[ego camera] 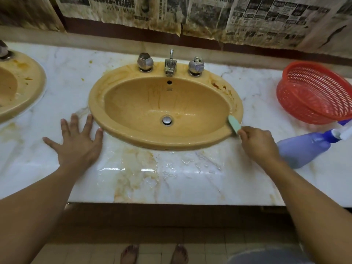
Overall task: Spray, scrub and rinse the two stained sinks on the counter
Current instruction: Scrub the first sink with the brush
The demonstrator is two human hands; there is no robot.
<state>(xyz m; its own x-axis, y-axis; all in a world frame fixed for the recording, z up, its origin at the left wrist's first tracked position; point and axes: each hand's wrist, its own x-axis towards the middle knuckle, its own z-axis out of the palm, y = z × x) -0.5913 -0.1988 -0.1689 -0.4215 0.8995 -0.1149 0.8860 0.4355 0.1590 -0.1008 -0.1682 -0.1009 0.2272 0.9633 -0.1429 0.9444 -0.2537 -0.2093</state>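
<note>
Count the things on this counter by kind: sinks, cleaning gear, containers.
Sinks: 2, middle and left edge
Basket: 1
Spray bottle: 1
Sponge: 1, in the right hand
Total: 5

You have one view, from the wide-angle camera on your head. It faces forward and steeply down over the counter, close in: your left arm lies at 7 o'clock, your right arm at 5 o'clock, and your feet show at 6 o'clock on the bottom edge. The sink sits just above centre. The wall runs along 12 o'clock. A second sink is cut off at 9 o'clock, a basket at 3 o'clock.
</note>
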